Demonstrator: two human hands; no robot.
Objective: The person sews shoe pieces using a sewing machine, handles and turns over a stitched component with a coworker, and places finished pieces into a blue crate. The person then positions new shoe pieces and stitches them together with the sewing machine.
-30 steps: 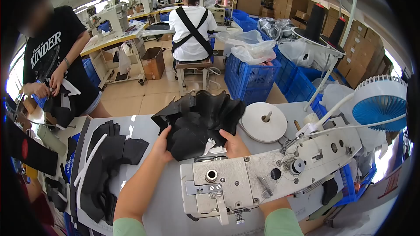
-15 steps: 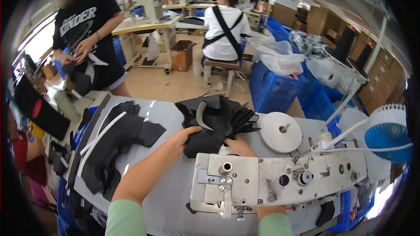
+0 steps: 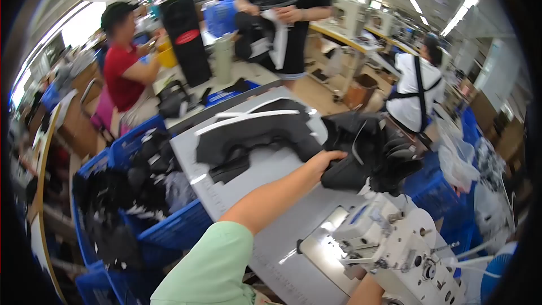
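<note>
The left hand (image 3: 327, 161) gripped the left edge of a bundle of black fabric pieces (image 3: 351, 172), its thumb (image 3: 337, 155) laid across the top and its fingers hidden, so it seemed to pinch that edge. The bundle lay to the right of this grip, its longer axis running roughly left to right, with leaf-like layers fanned out at its right end, over the far side of the grey table (image 3: 243, 185); whether it rested there or was lifted, I could not tell. The left hand was the only one seen on it: the right forearm (image 3: 367, 290) passed behind the white sewing machine (image 3: 406, 248), and the right hand was out of sight, its grip impossible to tell. Left of the bundle lay flat black cut pieces (image 3: 257, 133) with a white strip (image 3: 248, 121) along their far edge. On the near left, blue crates (image 3: 175, 227) held jumbled black scraps (image 3: 144, 164) and a clear plastic bag (image 3: 179, 189); on the far right, translucent bags (image 3: 454, 149) topped a blue crate stack (image 3: 429, 189)
</note>
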